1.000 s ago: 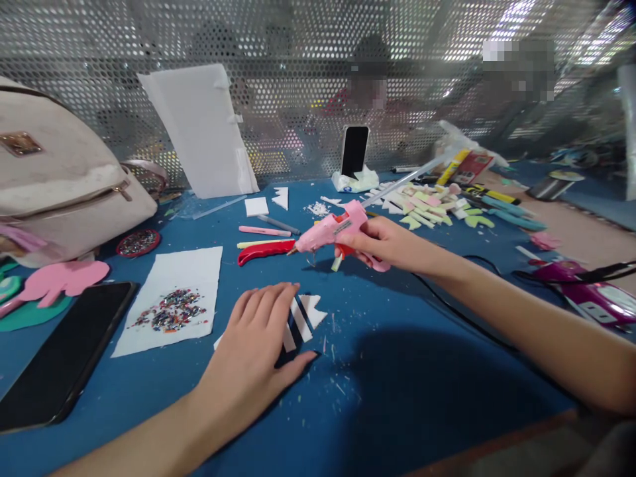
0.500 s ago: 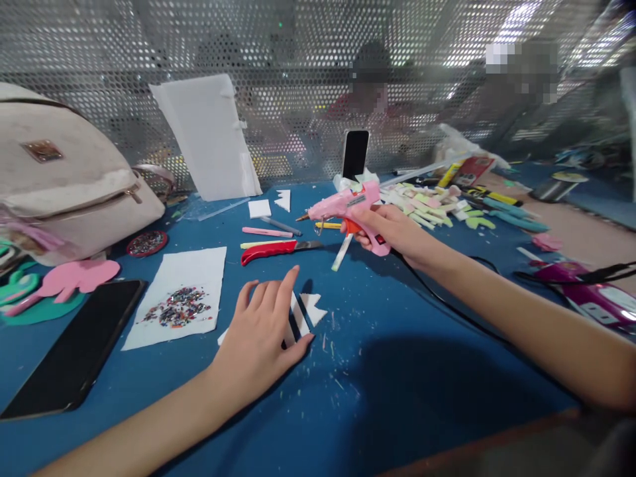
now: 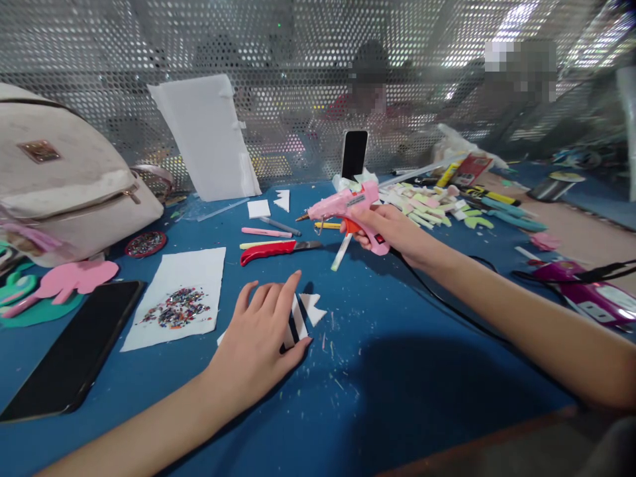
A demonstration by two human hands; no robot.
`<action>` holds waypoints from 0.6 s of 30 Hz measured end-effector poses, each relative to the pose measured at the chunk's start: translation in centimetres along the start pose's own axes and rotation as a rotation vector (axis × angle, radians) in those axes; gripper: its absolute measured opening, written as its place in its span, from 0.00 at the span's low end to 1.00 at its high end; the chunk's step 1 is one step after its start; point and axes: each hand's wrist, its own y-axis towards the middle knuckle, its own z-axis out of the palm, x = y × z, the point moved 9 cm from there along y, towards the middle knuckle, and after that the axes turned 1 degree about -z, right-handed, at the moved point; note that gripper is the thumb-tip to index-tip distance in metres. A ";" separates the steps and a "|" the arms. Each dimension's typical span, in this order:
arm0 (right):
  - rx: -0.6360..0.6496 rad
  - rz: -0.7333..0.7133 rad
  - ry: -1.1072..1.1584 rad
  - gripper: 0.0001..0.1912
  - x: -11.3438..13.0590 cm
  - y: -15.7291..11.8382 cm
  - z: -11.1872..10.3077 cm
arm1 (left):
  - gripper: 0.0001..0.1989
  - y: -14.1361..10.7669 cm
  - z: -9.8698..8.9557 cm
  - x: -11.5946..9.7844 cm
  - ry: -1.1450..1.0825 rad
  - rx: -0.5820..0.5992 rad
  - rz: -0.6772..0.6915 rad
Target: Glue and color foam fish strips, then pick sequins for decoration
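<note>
Blue table (image 3: 422,371) spreads out under a scatter of fine scraps, with a broad shadow on its near right part. Closest in, the left hand (image 3: 256,328) lies palm down, its fingers loosely spread over white strips (image 3: 299,319) that it partly hides; how firmly it presses, I cannot tell. A notched white piece (image 3: 312,309) lies just right of them. To the left are a black phone (image 3: 74,351) and a paper sheet (image 3: 193,266) bearing a heap of glittery bits (image 3: 179,308). Farther on, the right hand (image 3: 380,222) is wrapped around the handle of a pink glue gun (image 3: 342,203), held above the table with its nozzle pointing left, near a red-handled knife (image 3: 268,252) and well apart from the strips. This looks like a pause between steadying the strips and gluing; the next move probably calls for a steady left hand and a nozzle kept clear of its fingers. Beyond, pale offcuts (image 3: 422,205) lie heaped to the right, before a perforated metal screen (image 3: 298,53).
</note>
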 end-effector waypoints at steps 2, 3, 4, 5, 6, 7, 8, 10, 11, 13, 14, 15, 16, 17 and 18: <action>0.003 0.001 0.005 0.27 -0.1 0.0 0.0 | 0.39 0.0 -0.1 0.0 0.006 -0.007 0.001; 0.004 0.002 0.008 0.27 -0.1 0.0 0.0 | 0.39 0.0 -0.2 0.0 0.016 -0.015 0.004; 0.005 0.003 0.010 0.27 -0.1 0.0 0.0 | 0.39 -0.1 -0.4 -0.1 0.031 -0.027 0.011; 0.005 0.004 0.011 0.27 -0.1 0.0 0.1 | 0.38 -0.2 -0.8 -0.4 0.053 -0.043 0.024; 0.005 0.005 0.011 0.27 -0.1 0.0 0.1 | 0.36 -0.4 -1.1 -0.8 0.078 -0.060 0.046; 0.005 0.003 0.011 0.27 -0.1 0.0 0.1 | 0.32 -0.6 -1.6 -1.3 0.101 -0.080 0.074; 0.007 0.000 0.012 0.27 -0.1 0.0 0.1 | 0.28 -1.0 -2.0 -2.0 0.118 -0.102 0.105; 0.014 -0.007 0.017 0.27 0.0 0.1 0.1 | 0.21 -1.9 -2.9 -3.3 0.119 -0.150 0.153; 0.017 -0.010 0.021 0.27 -0.1 0.1 0.0 | 0.21 -2.4 -3.2 -3.8 0.111 -0.174 0.165; 0.020 -0.012 0.028 0.27 -0.2 0.1 0.0 | 0.23 -3.3 -3.0 -4.7 0.113 -0.168 0.187; 0.019 -0.012 0.030 0.27 -0.3 0.2 -0.1 | 0.25 -3.6 -2.7 -5.0 0.117 -0.162 0.197; 0.019 -0.015 0.030 0.27 -0.3 0.2 -0.1 | 0.26 -3.9 -2.4 -5.2 0.124 -0.154 0.201; 0.020 -0.018 0.028 0.27 -0.3 0.2 -0.1 | 0.27 -4.1 -1.9 -5.2 0.134 -0.138 0.206; 0.021 -0.021 0.026 0.27 -0.3 0.2 -0.1 | 0.28 -4.2 -1.5 -5.3 0.145 -0.124 0.209; 0.021 -0.024 0.023 0.26 -0.3 0.2 -0.1 | 0.30 -4.2 -1.1 -5.3 0.158 -0.108 0.215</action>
